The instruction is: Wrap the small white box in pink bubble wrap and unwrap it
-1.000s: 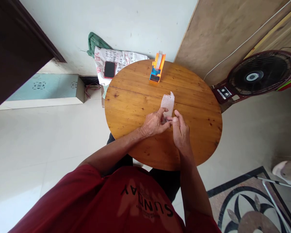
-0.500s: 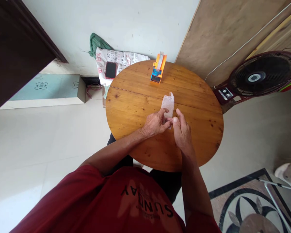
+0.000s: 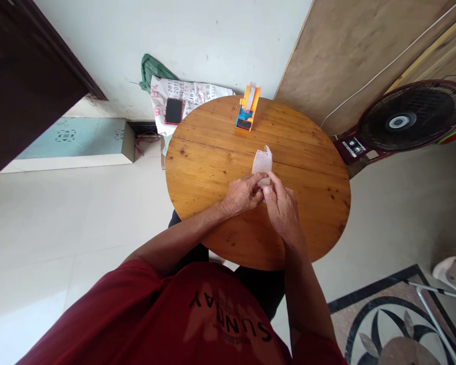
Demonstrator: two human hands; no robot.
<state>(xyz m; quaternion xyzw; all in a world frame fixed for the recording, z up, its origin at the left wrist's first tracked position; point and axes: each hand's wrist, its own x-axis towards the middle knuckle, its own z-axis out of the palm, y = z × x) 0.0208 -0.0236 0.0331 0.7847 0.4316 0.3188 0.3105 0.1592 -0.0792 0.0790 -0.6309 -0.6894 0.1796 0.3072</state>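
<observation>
A small whitish, see-through piece of bubble wrap [image 3: 262, 161] stands up from the round wooden table, its far end curled and ragged. Around its near part, my left hand [image 3: 243, 193] is closed, with the forefinger lying across it. From the other side my right hand [image 3: 283, 205] meets the left, thumb and forefinger pinching at the wrap's near right edge. Both hands' fingers hide the lower part of the wrap, and whether anything is inside cannot be seen.
An orange and blue tape dispenser [image 3: 248, 107] with a clear roll stands at the far side of the table [image 3: 209, 167]. Beyond its left edge, a phone [image 3: 174, 111] lies on a printed white sack [image 3: 197, 93]. A dark red fan [image 3: 403, 121] stands to the right.
My right hand has moved left and in against the left hand, its forefinger and thumb now at the bubble wrap. My left forefinger has come down lower across the wrap.
</observation>
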